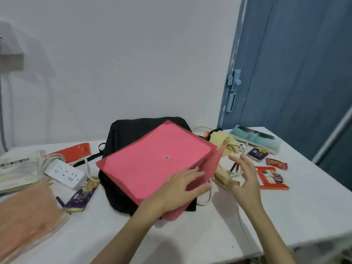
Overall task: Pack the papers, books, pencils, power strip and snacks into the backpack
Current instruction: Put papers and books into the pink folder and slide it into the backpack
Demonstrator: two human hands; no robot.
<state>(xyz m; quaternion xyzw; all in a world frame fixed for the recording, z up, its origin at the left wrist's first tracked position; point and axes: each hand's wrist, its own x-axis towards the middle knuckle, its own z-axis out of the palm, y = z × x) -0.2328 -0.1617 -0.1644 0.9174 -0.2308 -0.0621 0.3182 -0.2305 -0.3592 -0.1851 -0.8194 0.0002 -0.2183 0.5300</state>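
Left hand (181, 184) pinches pink folder (152, 164) at its edge over backpack (122, 134); right hand (245, 176) spread, empty. Light, floppy — support the middle.

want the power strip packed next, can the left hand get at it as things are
Probably not right away: the left hand is holding the pink folder over the backpack. The power strip itself lies uncovered on the table to its left.
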